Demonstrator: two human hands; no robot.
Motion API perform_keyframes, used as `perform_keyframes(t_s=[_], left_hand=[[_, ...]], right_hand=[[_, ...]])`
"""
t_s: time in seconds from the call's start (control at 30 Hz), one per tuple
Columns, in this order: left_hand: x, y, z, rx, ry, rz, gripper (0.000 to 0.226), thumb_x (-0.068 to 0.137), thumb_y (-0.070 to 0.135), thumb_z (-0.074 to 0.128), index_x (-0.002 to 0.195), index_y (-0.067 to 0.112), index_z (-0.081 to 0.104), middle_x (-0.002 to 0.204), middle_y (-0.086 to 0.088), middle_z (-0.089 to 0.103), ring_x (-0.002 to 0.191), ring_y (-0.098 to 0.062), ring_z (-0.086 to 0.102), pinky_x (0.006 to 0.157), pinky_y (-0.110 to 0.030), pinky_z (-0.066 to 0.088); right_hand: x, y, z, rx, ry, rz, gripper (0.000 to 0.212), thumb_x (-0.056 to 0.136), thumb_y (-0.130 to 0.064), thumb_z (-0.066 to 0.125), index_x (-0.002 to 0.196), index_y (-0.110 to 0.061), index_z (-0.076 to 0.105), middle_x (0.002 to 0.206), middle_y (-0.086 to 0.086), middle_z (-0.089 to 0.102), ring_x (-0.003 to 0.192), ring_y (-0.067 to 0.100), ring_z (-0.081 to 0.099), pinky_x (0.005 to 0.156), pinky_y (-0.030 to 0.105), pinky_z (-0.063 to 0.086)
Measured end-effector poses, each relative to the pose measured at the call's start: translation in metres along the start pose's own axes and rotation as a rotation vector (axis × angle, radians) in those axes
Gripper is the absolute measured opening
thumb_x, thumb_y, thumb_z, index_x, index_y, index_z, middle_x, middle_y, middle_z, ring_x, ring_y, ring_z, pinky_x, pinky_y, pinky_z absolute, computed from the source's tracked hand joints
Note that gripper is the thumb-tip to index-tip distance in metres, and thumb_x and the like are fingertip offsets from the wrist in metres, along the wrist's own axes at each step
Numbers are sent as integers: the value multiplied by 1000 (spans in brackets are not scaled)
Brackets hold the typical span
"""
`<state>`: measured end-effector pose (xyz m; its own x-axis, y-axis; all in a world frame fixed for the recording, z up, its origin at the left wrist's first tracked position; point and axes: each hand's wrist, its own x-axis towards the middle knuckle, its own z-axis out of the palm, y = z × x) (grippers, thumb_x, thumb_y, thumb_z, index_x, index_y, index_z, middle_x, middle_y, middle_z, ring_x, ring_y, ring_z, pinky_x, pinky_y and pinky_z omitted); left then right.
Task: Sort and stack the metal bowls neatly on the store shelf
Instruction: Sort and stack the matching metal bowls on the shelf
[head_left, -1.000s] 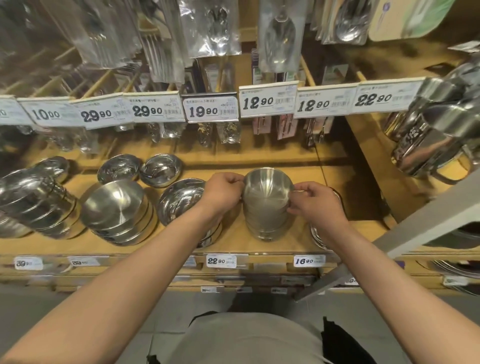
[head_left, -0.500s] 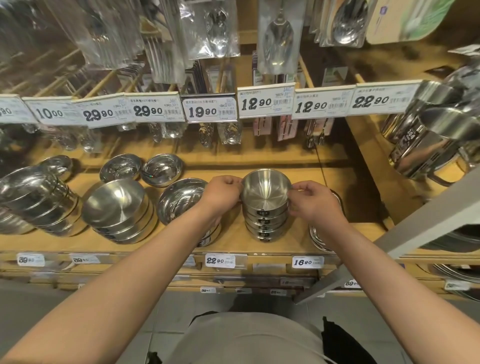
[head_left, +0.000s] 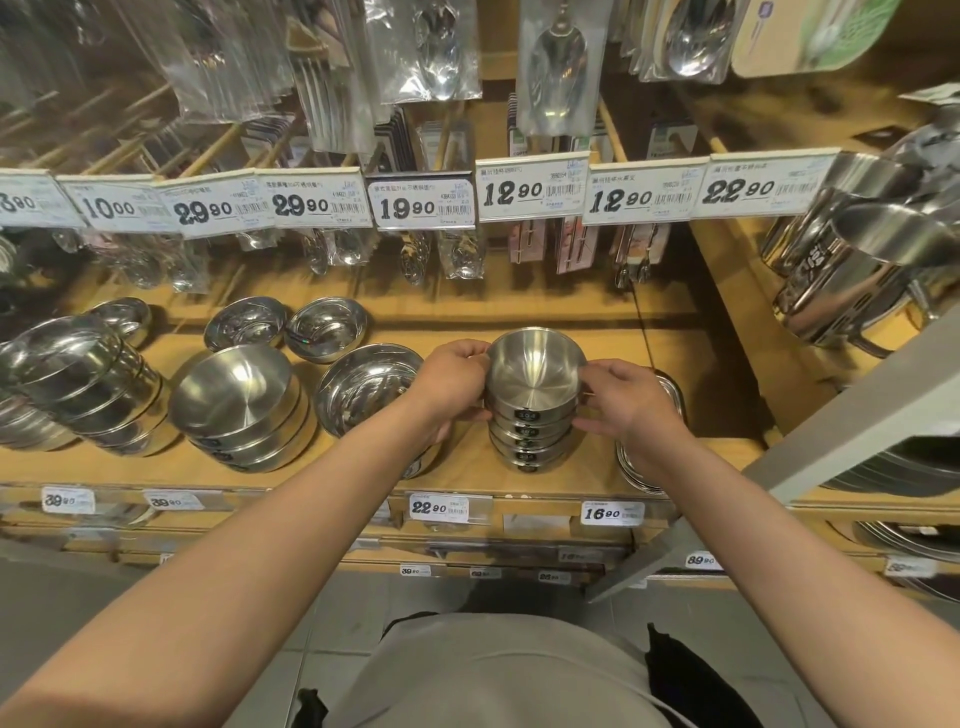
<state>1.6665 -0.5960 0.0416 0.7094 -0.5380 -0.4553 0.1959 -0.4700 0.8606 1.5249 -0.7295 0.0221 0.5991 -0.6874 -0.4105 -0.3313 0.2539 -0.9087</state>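
Store aisle, kitchenware section: wooden store shelf (head_left: 613, 338) under a rail of price tags (head_left: 530, 189), with bagged spoons and ladles (head_left: 558, 67) hanging above. Item held: stack of small steel bowls (head_left: 532, 410), nested and upright, black labels facing the aisle, standing on the shelf between both hands. Left hand (head_left: 452, 384): fingers curled round the left side of the upper bowls, thumb near the rim. Right hand (head_left: 631, 400): fingers curled against the right side of the stack, lower tips touching the bowls beneath; the grip from both sides appears meant to square the bowls one upon another so that the pile stands straight. Just left of the left hand, partly hidden by the wrist: stack of wider bowls (head_left: 363, 387). Further left: stack of brushed deep bowls (head_left: 239, 405), leaning toward the aisle, then a tilted pile of larger bowls (head_left: 78, 384). Beyond the left hand, at the back of the shelf: two shallow polished bowls (head_left: 285, 327) side by side. Beneath the right hand and wrist: stack of flat steel trays (head_left: 670, 395), mostly covered. Far right of the right hand: handled steel pots (head_left: 852, 270) on an adjoining shelf. Judged status: the small stack near aligned; the leaning piles to the left likely remain to be straightened.
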Motion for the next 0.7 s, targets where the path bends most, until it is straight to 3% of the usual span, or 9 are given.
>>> perform_keyframes(t_s=[0.27,0.33,0.4,0.47,0.53,0.7], left_hand=[[3,-6,-1,-38,15,-44,32,106,28,42,119,10,64,127,-21,64,107,-26,64,84,-44,62],[4,-8,0,-26,19,-85,37,107,39,37,123,14,60,121,-15,61,108,-26,59,86,-42,61],[3,-10,2,-40,4,-116,41,107,46,32,125,18,56,110,-8,59,96,-22,58,84,-40,60],[2,-12,4,-62,-47,-130,42,107,46,29,117,19,60,109,-9,63,94,-22,62,69,-33,58],[2,-15,5,-72,-73,-122,40,107,44,29,107,23,63,114,-11,67,102,-24,65,62,-29,57],[6,-17,3,-96,-96,-112,42,106,43,31,122,21,62,118,-12,66,103,-26,67,74,-35,63]], right_hand=[[1,1,-4,14,-26,43,17,98,-32,59,100,-16,66,118,7,64,113,24,61,84,40,61],[2,1,-4,18,-30,97,32,100,-42,52,119,-17,60,131,6,57,121,25,55,83,38,59],[3,1,-4,64,-44,169,49,102,-46,44,139,-14,50,139,12,50,130,28,50,86,41,56],[2,3,-2,100,-82,202,51,104,-46,39,141,-12,47,142,15,51,126,29,53,88,42,53],[1,6,0,114,-111,197,47,104,-44,38,136,-12,49,136,16,57,109,25,60,89,41,55],[4,8,3,68,-122,157,52,104,-45,39,143,-10,46,132,15,57,113,27,59,92,38,56]])
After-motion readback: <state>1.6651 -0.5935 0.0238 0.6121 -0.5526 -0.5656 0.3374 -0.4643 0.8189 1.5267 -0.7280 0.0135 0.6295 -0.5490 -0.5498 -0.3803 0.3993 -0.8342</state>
